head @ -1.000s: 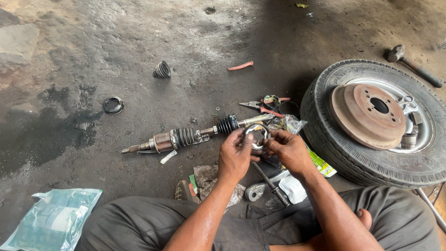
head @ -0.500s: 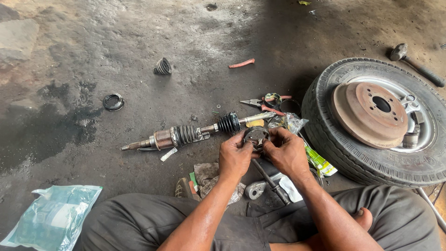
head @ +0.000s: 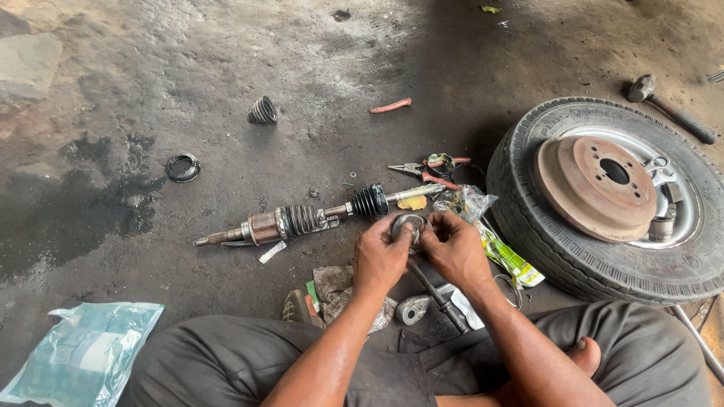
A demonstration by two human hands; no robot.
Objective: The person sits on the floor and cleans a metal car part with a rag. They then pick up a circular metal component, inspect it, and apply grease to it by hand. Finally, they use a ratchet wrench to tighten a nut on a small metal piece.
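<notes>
Left hand (head: 381, 258) and right hand (head: 452, 252) both grip a round metal joint (head: 408, 225), just beside the axle shaft (head: 317, 217).

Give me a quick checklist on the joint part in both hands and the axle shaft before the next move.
1. Round metal joint part gripped by left hand and right hand: ok.
2. Axle shaft lying flat on the floor, apart from the hands: ok.
3. Both rubber boots on the shaft: ok.
4. Pliers lying near, beyond the shaft: ok.
5. Inside of the joint part clean: cannot tell.
</notes>
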